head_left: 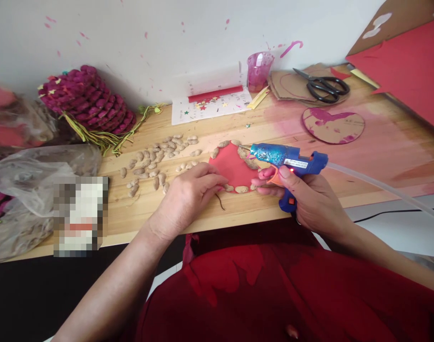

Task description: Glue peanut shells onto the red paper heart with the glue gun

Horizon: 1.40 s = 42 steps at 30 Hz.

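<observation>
A red heart-shaped card (231, 166) lies on the wooden table, with peanuts (241, 189) set along its rim. My left hand (190, 194) is closed at the card's lower left edge, its thumb and fingers gripping there; the fingertips partly hide that edge. A blue hot glue gun (274, 154) is in my right hand (311, 199), with fingers by its orange trigger. Its nozzle points left, over the peanuts at the card's upper right. A clear glue stick (381, 190) runs out of the back of the gun.
Loose peanuts (160, 156) are scattered left of the card. Behind stand a bundle of magenta-painted pieces (92, 102), a paper sheet (181, 113) with star sequins and a pink-stained cup (259, 71). Black scissors (327, 90) rest on cardboard above a cardboard heart (333, 127). Plastic bags (24, 190) lie left.
</observation>
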Motion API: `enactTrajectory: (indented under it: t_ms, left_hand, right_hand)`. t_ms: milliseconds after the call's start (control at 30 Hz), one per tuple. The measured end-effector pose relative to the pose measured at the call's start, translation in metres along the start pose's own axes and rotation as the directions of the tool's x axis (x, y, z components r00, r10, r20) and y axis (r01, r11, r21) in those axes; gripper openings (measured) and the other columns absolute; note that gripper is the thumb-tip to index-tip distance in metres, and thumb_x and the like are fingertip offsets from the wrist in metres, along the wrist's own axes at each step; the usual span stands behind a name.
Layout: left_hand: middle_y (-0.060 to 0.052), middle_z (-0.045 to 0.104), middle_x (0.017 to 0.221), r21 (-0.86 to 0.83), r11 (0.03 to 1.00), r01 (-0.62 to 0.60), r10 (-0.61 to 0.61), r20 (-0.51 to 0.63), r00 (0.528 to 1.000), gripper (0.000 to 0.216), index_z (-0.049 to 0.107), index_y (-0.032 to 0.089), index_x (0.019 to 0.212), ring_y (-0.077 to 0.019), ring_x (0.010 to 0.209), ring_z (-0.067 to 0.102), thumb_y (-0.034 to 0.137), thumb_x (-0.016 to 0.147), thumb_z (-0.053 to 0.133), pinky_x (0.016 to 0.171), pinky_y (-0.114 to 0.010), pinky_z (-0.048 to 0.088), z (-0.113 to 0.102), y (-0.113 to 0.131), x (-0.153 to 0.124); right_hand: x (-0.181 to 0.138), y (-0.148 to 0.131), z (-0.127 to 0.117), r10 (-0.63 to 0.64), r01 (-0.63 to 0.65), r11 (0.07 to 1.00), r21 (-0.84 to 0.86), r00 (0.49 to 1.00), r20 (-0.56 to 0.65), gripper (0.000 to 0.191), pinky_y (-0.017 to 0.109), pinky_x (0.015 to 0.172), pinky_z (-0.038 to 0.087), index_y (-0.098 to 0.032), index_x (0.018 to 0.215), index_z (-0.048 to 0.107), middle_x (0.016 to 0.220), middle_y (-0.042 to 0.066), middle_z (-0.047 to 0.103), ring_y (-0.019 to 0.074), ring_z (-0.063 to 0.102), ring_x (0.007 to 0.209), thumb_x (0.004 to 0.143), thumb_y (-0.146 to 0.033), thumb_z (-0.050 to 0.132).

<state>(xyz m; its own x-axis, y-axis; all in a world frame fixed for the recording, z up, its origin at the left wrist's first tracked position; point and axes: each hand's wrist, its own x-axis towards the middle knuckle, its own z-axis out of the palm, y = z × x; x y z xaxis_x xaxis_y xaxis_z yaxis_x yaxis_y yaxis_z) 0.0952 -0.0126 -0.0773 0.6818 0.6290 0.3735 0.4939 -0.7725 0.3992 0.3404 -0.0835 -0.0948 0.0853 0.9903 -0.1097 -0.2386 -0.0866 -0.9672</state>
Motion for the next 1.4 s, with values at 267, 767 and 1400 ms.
enactTrajectory:
  t_ms: [267,767,1400]
  left_hand:
    - [-0.004,0.073,0.098,0.131,0.99,-0.05,0.048,0.017,0.999,0.019,0.074,0.021,0.103,-0.0179,0.087,0.068,0.01,0.097,0.06,0.076,-0.029,0.053,0.008,0.006,-0.004]
    - [-0.006,0.071,0.102,0.179,0.983,-0.036,0.034,0.014,0.999,0.018,0.073,0.019,0.101,-0.0201,0.089,0.065,0.01,0.098,0.058,0.076,-0.031,0.053,0.01,0.014,-0.004]
    - [-0.005,0.062,0.082,0.179,0.984,-0.01,-0.003,0.074,0.997,0.029,0.075,0.017,0.098,-0.0197,0.085,0.056,0.007,0.101,0.048,0.074,-0.031,0.049,0.009,0.02,0.0]
  right_hand:
    - [0.0,-0.002,0.002,0.001,-0.001,1.0,-0.014,1.0,-0.001,0.022,0.035,0.079,0.066,-0.029,0.094,0.077,0.106,0.003,0.076,0.0249,0.076,0.1,0.093,-0.05,0.07]
    - [0.001,0.001,0.0,0.002,-0.003,1.0,0.03,1.0,0.018,0.02,0.028,0.084,0.065,-0.025,0.097,0.077,0.101,0.0,0.073,0.0186,0.076,0.095,0.097,-0.043,0.069]
    - [0.002,-0.005,0.0,0.05,-0.05,0.999,0.003,0.999,0.007,0.024,0.03,0.083,0.064,-0.025,0.097,0.077,0.106,0.004,0.075,0.0197,0.075,0.096,0.095,-0.048,0.069]
